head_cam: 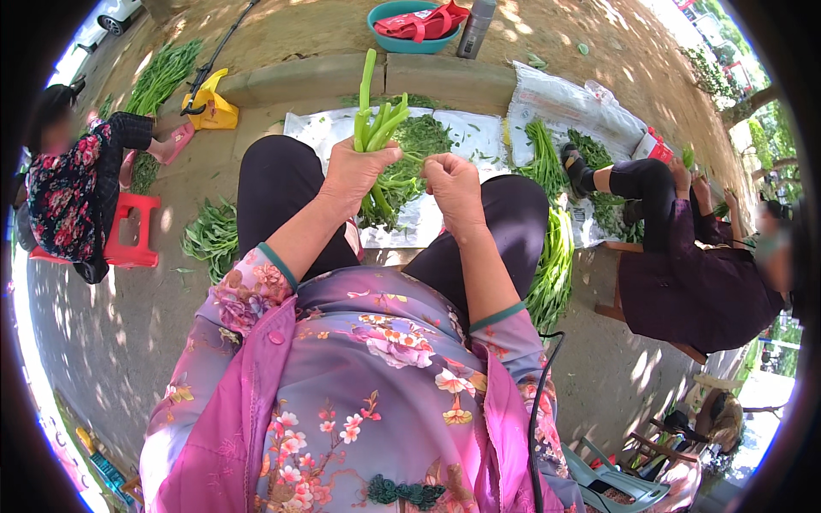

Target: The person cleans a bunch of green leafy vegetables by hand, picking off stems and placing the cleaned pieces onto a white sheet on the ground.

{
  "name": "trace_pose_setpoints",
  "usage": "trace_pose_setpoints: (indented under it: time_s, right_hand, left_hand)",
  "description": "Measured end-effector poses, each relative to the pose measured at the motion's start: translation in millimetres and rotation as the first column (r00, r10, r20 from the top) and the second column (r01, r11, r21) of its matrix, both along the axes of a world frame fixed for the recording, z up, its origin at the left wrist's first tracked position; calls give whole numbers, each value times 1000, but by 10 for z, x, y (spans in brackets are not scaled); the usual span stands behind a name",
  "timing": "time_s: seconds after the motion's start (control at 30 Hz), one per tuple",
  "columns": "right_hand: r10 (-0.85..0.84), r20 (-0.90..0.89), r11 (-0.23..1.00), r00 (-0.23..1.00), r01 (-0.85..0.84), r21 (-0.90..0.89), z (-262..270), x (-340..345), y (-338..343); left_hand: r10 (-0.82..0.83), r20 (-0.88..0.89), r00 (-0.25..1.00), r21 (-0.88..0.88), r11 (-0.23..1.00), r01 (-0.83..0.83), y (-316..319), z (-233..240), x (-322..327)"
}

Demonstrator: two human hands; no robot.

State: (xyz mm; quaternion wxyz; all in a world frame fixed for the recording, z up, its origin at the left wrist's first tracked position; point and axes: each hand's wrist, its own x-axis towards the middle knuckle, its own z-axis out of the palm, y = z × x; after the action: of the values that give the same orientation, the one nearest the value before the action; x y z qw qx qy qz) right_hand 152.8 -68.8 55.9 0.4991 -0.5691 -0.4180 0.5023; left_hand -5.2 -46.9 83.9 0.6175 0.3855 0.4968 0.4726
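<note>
My left hand [359,168] is closed around a bunch of thick, pale-green leafy-vegetable stems [381,125], their cut ends pointing up and away from me. Beside it, my right hand [454,189] pinches a thin green stem [414,158] between thumb and fingers, close to the bunch. Below both hands, a heap of loose green leaves and trimmings [423,138] lies on a white woven sheet [308,125] between my knees. Long green stalks [555,269] lie on the ground beside my right knee. By my left knee rests a pile of leafy greens [211,237].
A teal basin [417,45] holding a red bag stands beyond the stone curb [449,74], next to a grey flask [476,29]. One person sits left on a red plastic stool [133,227]; another sits right, holding greens. A yellow bag [215,102] stands at far left. A black cable [537,410] hangs along my right side.
</note>
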Motion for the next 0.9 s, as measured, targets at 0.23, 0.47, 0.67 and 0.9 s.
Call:
trace_pose_setpoints:
  time_s: [0.23,0.47,0.67,0.9]
  right_hand:
    - [-129,-127,992,983,128,-21,-164,382,86]
    - [-161,317,974,935,98,205,-160,266,121]
    - [24,274,962,961,-97,257,-186,-60,29]
    - [62,339,976,939,-128,176,-313,-132,-34]
  left_hand:
    - [74,32,997,-3,997,-74,104,-39,-176]
    - [39,-47,998,-13,999,-40,73,-93,-138]
    - [-36,-38,999,20,999,37,60,-225,-132]
    - [-78,-18,997,7,997,78,3,-258,-118]
